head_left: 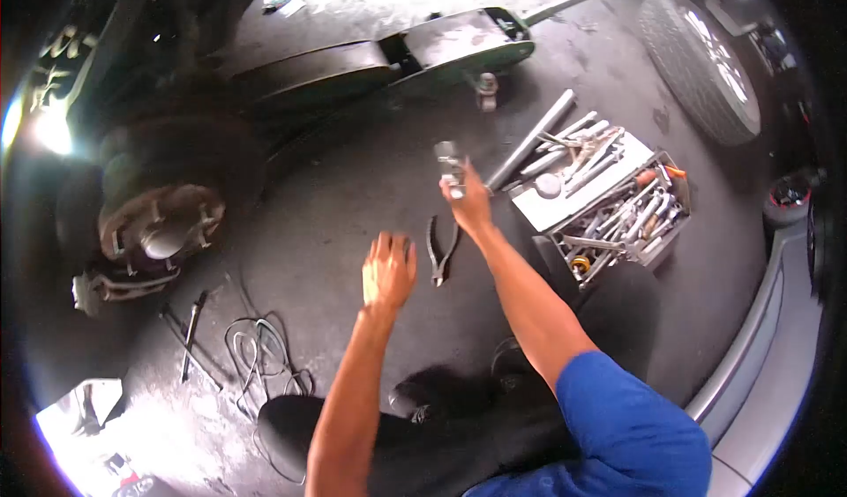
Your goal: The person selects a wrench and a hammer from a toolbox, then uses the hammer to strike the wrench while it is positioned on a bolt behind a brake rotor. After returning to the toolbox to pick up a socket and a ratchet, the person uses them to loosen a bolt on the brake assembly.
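My right hand (468, 199) is closed around a small metal part (450, 169), held above the dark floor left of the tools. My left hand (388, 269) hovers over the floor, back of the hand up, its fingers bent and blurred; whether anything is under them is hidden. Between and just below my hands lie pliers (438, 263) with their handles spread. To the right, an open metal toolbox (655, 252) full of wrenches stands beside a white sheet (540, 208) with more wrenches and sockets on it. A long metal tube (535, 138) lies at the sheet's left edge.
A wheel hub (163, 224) with studs is at the left. A green floor jack (459, 43) extends across the top. A tire (697, 65) lies at upper right. A cross-shaped wrench (191, 338) and a coiled cable (258, 347) lie lower left; a grey car panel (763, 347) borders the right.
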Demonstrator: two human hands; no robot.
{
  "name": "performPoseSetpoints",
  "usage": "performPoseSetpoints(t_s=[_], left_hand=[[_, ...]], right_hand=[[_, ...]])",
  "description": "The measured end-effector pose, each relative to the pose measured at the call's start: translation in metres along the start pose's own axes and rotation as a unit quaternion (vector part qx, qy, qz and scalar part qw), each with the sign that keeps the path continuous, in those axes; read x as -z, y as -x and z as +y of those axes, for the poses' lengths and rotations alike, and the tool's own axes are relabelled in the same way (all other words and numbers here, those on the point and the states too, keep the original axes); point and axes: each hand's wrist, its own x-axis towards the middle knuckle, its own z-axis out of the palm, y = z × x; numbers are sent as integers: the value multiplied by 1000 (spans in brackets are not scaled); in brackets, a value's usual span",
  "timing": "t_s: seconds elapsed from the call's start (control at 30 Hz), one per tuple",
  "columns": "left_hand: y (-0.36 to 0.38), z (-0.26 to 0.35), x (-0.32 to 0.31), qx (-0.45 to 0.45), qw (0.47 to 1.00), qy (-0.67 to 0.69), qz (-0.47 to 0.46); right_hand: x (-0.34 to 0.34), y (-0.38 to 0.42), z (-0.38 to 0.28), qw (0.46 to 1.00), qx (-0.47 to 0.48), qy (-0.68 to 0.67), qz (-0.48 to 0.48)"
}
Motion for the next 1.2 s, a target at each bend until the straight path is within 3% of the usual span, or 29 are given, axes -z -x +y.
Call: performPoseSetpoints(t_s=[0.03,0.07,0.13,0.2,0.23,0.3,0.4,0.47,0.5,0.53,0.57,0.63,0.67,0.73,0.8,0.83,0.87,0.9,0.93,0.97,1.03,1.1,1.13,1.2], left_hand=[[12,0,-30,62,996,-6,-66],[13,5,-48,81,994,0,-74],[36,26,-78,134,984,17,-116],[41,21,-102,136,979,-2,-149],[41,15,-111,140,977,-13,-162],[36,7,-119,170,965,-21,-200],[19,5,-114,180,941,-18,-286],[4,12,-91,200,910,36,-362],[0,18,-87,219,889,146,-375],[-2,20,-78,240,856,251,-383],[-7,20,-67,258,816,351,-381],[-22,63,-37,214,794,422,-381],[-38,88,-28,129,832,380,-384],[-74,141,-17,100,844,326,-413],[-96,170,-57,-79,903,267,-328],[-101,186,-70,-116,931,185,-294],[-110,209,-68,-82,920,173,-341],[-109,215,-98,-93,912,237,-321],[-112,224,-103,-175,898,258,-311],[-111,228,-111,-195,903,253,-288],[-104,225,-79,-167,938,184,-240],[-105,189,-26,-164,972,110,-129],[-114,179,41,-59,980,106,-159],[-132,124,140,-199,976,-56,73]], right_hand=[[2,4,7,999,19,-22,-28],[-3,2,3,990,128,60,16],[-2,12,-24,997,-10,1,-72],[-15,20,-28,999,36,-18,20],[-14,19,-32,998,-33,-40,-23],[7,0,-48,991,-79,-63,-84],[46,-50,-57,973,-160,-2,-165],[88,-86,-66,896,-348,-226,-159],[104,-100,-77,825,-425,-338,-156],[122,-104,-85,803,-448,-382,-98],[143,-106,-91,792,-447,-412,-61],[185,-100,-97,752,-461,-470,20],[195,-94,-78,762,-418,-494,18],[212,-94,-55,765,-366,-528,46],[225,-105,-41,745,-343,-567,84],[227,-111,-18,686,-325,-645,84],[228,-115,-11,651,-326,-679,99],[230,-119,-11,615,-326,-708,119],[232,-121,-17,613,-317,-713,126],[236,-121,-20,612,-307,-716,135],[239,-122,-15,586,-299,-745,109],[238,-124,-23,595,-293,-740,110],[239,-125,-25,587,-306,-742,108],[229,-129,-9,593,-321,-733,84]])
